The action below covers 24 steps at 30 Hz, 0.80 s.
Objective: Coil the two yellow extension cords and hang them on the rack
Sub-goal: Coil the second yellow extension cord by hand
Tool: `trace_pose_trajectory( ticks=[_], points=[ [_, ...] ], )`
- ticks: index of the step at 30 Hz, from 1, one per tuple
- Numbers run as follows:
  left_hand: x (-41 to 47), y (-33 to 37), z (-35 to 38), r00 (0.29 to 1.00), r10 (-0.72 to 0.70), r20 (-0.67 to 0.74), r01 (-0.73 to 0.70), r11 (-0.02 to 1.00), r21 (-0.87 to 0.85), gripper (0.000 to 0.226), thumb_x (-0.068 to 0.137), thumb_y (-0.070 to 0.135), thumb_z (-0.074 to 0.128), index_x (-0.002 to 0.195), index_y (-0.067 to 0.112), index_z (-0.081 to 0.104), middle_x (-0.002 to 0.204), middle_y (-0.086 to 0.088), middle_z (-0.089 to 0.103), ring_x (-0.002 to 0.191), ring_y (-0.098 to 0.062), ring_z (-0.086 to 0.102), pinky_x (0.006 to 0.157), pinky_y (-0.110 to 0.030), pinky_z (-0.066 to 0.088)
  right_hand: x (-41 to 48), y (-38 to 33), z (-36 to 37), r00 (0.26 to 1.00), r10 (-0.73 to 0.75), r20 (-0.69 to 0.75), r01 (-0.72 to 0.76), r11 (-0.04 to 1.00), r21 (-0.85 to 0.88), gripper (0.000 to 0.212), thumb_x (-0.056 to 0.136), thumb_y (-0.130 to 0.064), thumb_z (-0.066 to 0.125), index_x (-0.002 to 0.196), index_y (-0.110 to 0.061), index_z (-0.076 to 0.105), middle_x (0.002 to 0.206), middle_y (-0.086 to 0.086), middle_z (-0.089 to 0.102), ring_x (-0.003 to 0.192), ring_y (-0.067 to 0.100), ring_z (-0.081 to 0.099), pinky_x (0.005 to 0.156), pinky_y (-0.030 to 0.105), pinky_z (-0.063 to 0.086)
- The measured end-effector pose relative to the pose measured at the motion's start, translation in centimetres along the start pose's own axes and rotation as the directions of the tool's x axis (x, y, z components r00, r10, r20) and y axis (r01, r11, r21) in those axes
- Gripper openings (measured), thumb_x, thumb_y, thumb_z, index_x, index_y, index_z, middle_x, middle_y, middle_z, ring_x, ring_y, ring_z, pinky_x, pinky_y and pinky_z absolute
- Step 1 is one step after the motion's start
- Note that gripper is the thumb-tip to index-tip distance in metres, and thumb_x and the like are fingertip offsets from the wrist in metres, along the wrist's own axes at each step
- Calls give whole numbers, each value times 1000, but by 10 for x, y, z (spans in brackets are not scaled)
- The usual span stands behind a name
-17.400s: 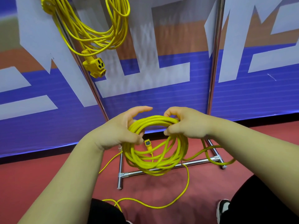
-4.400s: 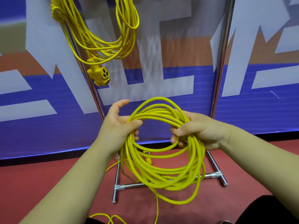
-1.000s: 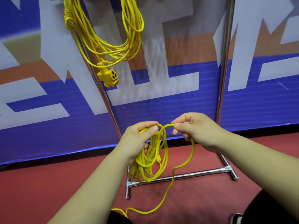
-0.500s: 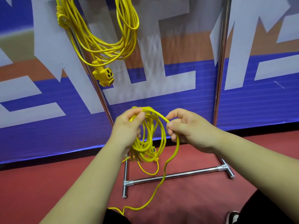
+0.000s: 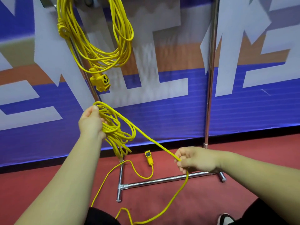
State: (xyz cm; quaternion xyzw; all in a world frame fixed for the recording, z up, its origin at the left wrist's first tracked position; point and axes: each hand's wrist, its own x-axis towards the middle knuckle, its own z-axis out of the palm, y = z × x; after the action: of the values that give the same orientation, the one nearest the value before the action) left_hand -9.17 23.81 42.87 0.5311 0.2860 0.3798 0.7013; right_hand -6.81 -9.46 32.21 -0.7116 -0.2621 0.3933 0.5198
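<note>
One coiled yellow extension cord (image 5: 103, 51) hangs from the top of the chrome rack (image 5: 211, 75), its socket end (image 5: 101, 82) dangling below. My left hand (image 5: 90, 122) grips the bunched loops of the second yellow cord (image 5: 116, 132). A single strand runs taut from that bunch down to my right hand (image 5: 193, 161), which is closed around it. Below my right hand the strand drops to the floor. The cord's small socket end (image 5: 148, 157) dangles from a loose loop above the floor.
The rack's chrome base bar (image 5: 162, 181) and foot (image 5: 119, 189) lie on the red floor directly ahead. A blue, white and orange banner wall (image 5: 251, 103) stands behind the rack. My dark trousers and a shoe (image 5: 225, 219) show at the bottom edge.
My right hand has pulled down and to the right, drawing one strand out taut from the bunch. My left hand rose slightly with the loops. The small socket end now hangs free.
</note>
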Motion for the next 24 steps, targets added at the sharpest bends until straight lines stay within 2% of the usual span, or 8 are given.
trace_pose_trajectory(
  ticks=[4, 6, 10, 12, 15, 17, 20, 24],
  points=[
    [-3, 23, 8, 1000, 18, -8, -18, 1000, -7, 11, 102, 29, 57, 95, 23, 63, 66, 1, 52, 44, -7, 43, 46, -20, 41, -20, 1, -30, 996, 65, -67, -61, 996, 68, 7, 96, -6, 59, 99, -12, 58, 84, 4, 70, 81, 14, 64, 79, 30, 49],
    [-6, 34, 16, 999, 32, -4, -32, 999, 7, 10, 102, 29, 58, 104, 21, 65, 68, 2, 54, 46, -7, 45, 46, -21, 42, -32, 8, -35, 993, 115, -34, -114, 993, 30, 9, 90, -9, 63, 96, -15, 59, 85, 3, 70, 84, 15, 63, 77, 31, 44],
    [-15, 59, 36, 1000, 18, 2, -18, 1000, 0, 17, 101, 33, 58, 115, 24, 64, 66, 0, 51, 45, -10, 47, 42, -19, 41, -49, 19, -32, 984, 163, -78, -174, 970, -168, 14, 87, -7, 62, 95, -18, 62, 81, -2, 69, 81, 12, 64, 61, 23, 36],
    [-20, 67, 46, 1000, 3, 12, -3, 1000, 27, 17, 100, 36, 58, 114, 27, 64, 65, 0, 49, 47, -11, 46, 45, -21, 41, -59, 16, -36, 978, 136, -158, -164, 969, -183, 10, 91, -9, 60, 94, -18, 62, 82, -2, 70, 77, 7, 64, 57, 23, 34],
    [-23, 68, 54, 998, -8, 64, 7, 1000, 21, 23, 100, 39, 58, 117, 26, 65, 62, 2, 47, 46, -10, 44, 49, -23, 41, -70, 8, -47, 947, 68, -314, -67, 998, 12, 8, 96, -12, 57, 94, -17, 63, 84, 3, 69, 77, 13, 66, 67, 28, 43],
    [-23, 60, 56, 993, -52, 110, 48, 998, 41, 26, 99, 40, 58, 117, 24, 66, 59, 2, 45, 43, -10, 44, 49, -22, 42, -73, 0, -50, 915, 56, -399, 24, 981, 194, 13, 100, -14, 56, 106, -17, 67, 79, 3, 64, 72, 16, 64, 64, 27, 49],
    [-24, 43, 52, 979, -98, 179, 90, 995, 50, 24, 100, 35, 58, 118, 21, 65, 60, 2, 47, 38, -8, 43, 45, -20, 41, -72, -15, -48, 870, 23, -493, 126, 955, 267, 23, 103, -20, 54, 118, -26, 70, 64, -1, 48, 56, 11, 44, 56, 23, 41],
    [-28, 15, 40, 963, -106, 249, 93, 994, 65, 22, 102, 22, 59, 123, 20, 64, 68, 3, 60, 40, -5, 45, 42, -19, 41, -63, -28, -49, 845, 25, -534, 199, 912, 359, 27, 105, -22, 47, 118, -21, 71, 61, -3, 32, 51, 11, 27, 53, 25, 28]
  ],
)
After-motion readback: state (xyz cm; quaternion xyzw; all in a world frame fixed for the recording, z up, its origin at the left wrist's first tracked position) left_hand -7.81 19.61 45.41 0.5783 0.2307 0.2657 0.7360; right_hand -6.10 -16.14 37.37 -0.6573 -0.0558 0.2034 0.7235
